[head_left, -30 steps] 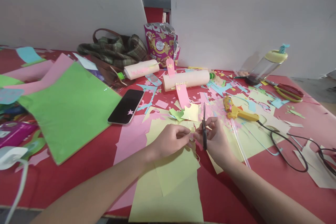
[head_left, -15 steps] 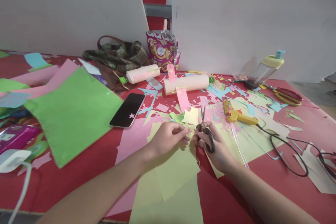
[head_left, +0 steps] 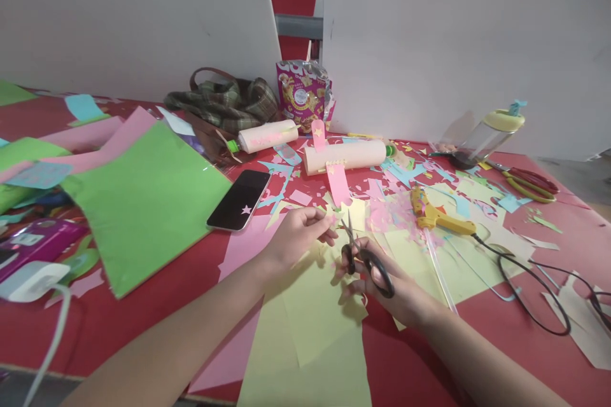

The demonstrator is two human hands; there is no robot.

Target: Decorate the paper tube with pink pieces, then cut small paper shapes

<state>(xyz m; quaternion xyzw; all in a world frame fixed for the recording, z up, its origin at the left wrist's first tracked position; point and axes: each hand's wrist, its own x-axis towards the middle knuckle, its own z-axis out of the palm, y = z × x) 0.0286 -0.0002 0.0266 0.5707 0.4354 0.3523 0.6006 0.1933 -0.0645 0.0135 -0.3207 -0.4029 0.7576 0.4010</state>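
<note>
My left hand [head_left: 305, 232] is closed in a pinch at thumb and fingertips, on a small pink paper piece [head_left: 331, 220] that is mostly hidden. In my right hand [head_left: 377, 280] is a pair of black-handled scissors [head_left: 356, 245], fingers through the loops. Its blades stand slightly apart and point up and left, close to my left fingertips. Beneath both hands lie pale yellow paper sheets [head_left: 315, 331], partly over a pink sheet [head_left: 233, 324]. A pink star rests on the black phone [head_left: 239, 200] to the left.
Paper-wrapped bottles [head_left: 344, 158] lie beyond my hands among coloured scraps. A yellow glue gun [head_left: 442, 219] with a black cord sits right, near a tumbler [head_left: 487, 137] and more scissors [head_left: 529, 183]. Green board [head_left: 143, 203] covers the left; a snack bag [head_left: 304, 95] stands behind.
The scissors have swung from pointing nearly straight up to leaning left, with their tips nearer my left fingertips. My right hand has turned and its fingers have spread. The view has shifted slightly.
</note>
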